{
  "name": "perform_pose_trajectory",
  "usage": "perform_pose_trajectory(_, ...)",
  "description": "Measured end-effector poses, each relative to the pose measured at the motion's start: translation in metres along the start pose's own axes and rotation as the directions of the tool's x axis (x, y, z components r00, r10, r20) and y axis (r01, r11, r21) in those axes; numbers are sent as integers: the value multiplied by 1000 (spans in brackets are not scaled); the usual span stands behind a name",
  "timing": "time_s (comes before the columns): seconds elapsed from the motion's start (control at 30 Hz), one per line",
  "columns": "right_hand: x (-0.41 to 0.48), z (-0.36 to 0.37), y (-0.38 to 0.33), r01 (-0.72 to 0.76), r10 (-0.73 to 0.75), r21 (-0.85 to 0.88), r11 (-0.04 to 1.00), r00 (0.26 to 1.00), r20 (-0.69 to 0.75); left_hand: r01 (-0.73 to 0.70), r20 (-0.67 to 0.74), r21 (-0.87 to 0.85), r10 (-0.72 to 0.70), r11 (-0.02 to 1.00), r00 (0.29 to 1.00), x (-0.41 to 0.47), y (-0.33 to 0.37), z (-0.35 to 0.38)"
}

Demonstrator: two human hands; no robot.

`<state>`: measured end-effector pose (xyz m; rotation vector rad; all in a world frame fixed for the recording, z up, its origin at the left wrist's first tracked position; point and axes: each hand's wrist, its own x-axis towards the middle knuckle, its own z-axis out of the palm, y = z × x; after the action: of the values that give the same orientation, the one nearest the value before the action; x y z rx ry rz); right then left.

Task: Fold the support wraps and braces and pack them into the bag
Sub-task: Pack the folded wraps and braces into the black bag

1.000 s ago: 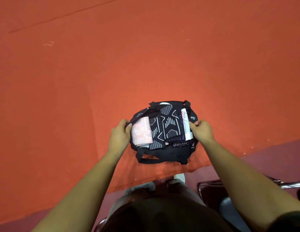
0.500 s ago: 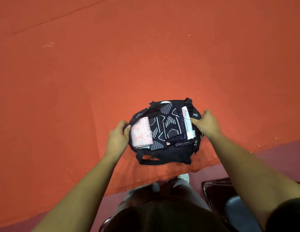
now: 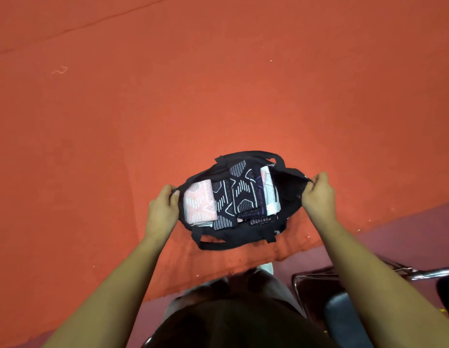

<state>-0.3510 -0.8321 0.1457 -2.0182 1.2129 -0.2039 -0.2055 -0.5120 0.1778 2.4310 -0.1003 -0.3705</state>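
A black fabric bag (image 3: 243,233) sits open on the orange cloth near its front edge. Folded wraps stand side by side inside it: a pink patterned one (image 3: 199,205) at the left, black ones with white line patterns (image 3: 239,194) in the middle, and a white-pink one (image 3: 269,190) at the right. My left hand (image 3: 163,209) grips the bag's left rim. My right hand (image 3: 318,194) pinches the right rim and holds it stretched out to the right. One bag handle (image 3: 213,246) lies loose at the front.
The orange cloth (image 3: 218,84) covers the wide surface ahead. A dark red floor strip (image 3: 406,234) runs at the lower right. A chair with a metal frame (image 3: 318,285) stands beside my legs at the right.
My right hand has pulled the bag's right rim outward to the right, widening the opening. My left hand keeps its grip on the left rim.
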Motion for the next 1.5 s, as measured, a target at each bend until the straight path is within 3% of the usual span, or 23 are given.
perform_pose_trajectory(0.07, -11, 0, 1, 36, -35, -27, 999, 999, 17, 21, -13, -21, -21, 1000, 1000, 1, -2, -2)
perform_pose_trajectory(0.17, -21, 1, -6, 178, -152, -148, 973, 973, 171, 37, -4, -60, -37, 997, 999, 1, 0, -3)
perform_pose_trajectory(0.23, -27, -1, -22, 290, -269, -274, 917, 957, 112, 42, 3, -68, -42, 997, 999, 1, 2, -1)
perform_pose_trajectory(0.3, -40, 4, -50, 425, -438, -283, 860, 899, 19, 38, 8, -89, -38, 995, 999, 2, 3, 1)
perform_pose_trajectory(0.33, -49, 9, -69, 472, -467, -259, 843, 880, 83, 37, 9, -97, -37, 995, 999, 2, 6, 3)
perform_pose_trajectory(0.4, -60, 29, -89, 435, -332, -303, 848, 882, 336, 32, 10, -101, -31, 994, 999, 2, 11, 4)
perform_pose_trajectory(0.47, -59, 54, -82, 320, -111, -400, 859, 879, 464, 32, 5, -114, -31, 993, 999, 1, 15, 5)
perform_pose_trajectory(0.8, -39, 97, -50, 274, -31, -432, 859, 871, 491, 133, -134, -383, -198, 914, 971, 8, 10, -14)
perform_pose_trajectory(1.03, -40, 103, -58, 266, 24, -446, 855, 838, 545, 112, -108, -186, -134, 976, 985, 5, 0, -24)
perform_pose_trajectory(1.07, -44, 101, -63, 285, 1, -472, 834, 856, 517, 81, -92, -138, -94, 987, 991, 5, 0, -24)
perform_pose_trajectory(1.13, -59, 99, -80, 390, -222, -488, 781, 904, 366, 45, -49, -93, -49, 995, 998, 5, -1, -26)
perform_pose_trajectory(1.2, -79, 101, -104, 552, -494, -400, 732, 834, 246, 34, -26, -98, -36, 995, 999, 5, 1, -27)
perform_pose_trajectory(1.23, -91, 108, -113, 625, -567, -359, 693, 781, 264, 31, -23, -102, -34, 994, 999, 4, 3, -27)
perform_pose_trajectory(1.3, -110, 126, -120, 687, -565, -325, 650, 723, 398, 30, -9, -106, -31, 994, 999, 2, 6, -25)
perform_pose_trajectory(1.5, -107, 160, -91, 653, -311, -422, 629, 709, 633, -37, -12, -109, 36, 993, 999, -9, 15, -26)
